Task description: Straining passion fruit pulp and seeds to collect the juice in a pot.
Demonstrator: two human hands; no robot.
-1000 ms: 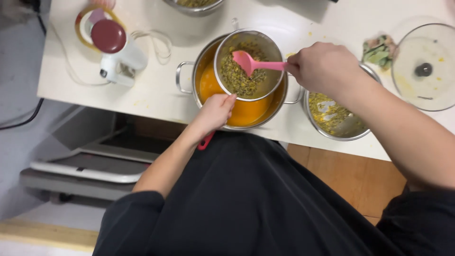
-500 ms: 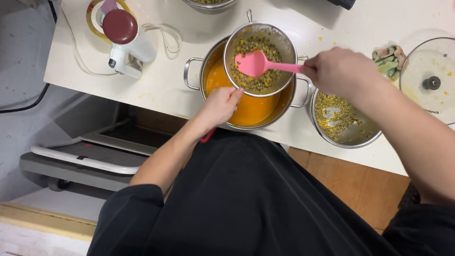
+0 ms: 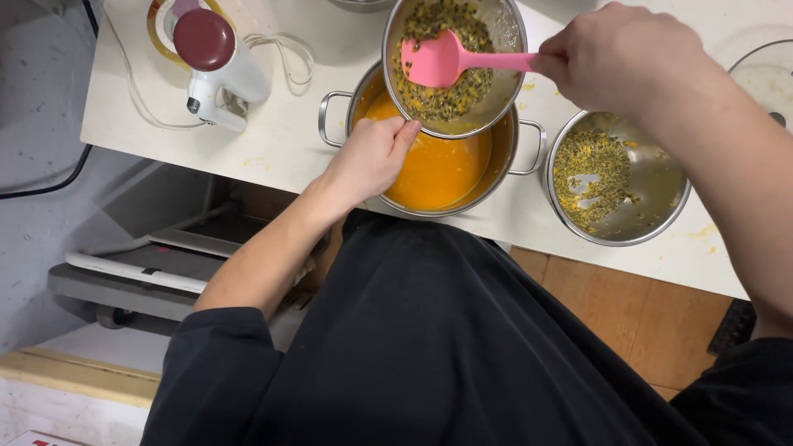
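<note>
Pressing seeds in the sieve (image 3: 496, 49) with a pink spatula (image 3: 446, 59) clamped in our right hand (image 3: 624, 58), left hand (image 3: 369, 158) gripping the sieve rim over the pot (image 3: 429, 169) of orange juice, bowl (image 3: 619, 177) just right.

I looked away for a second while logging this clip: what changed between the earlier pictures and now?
Little changed. The pink spatula shifted slightly over the seeds in the sieve. The right hand keeps its grip on the handle; the left hand still steadies the sieve over the pot of orange juice. The seed bowl stayed put.
</note>
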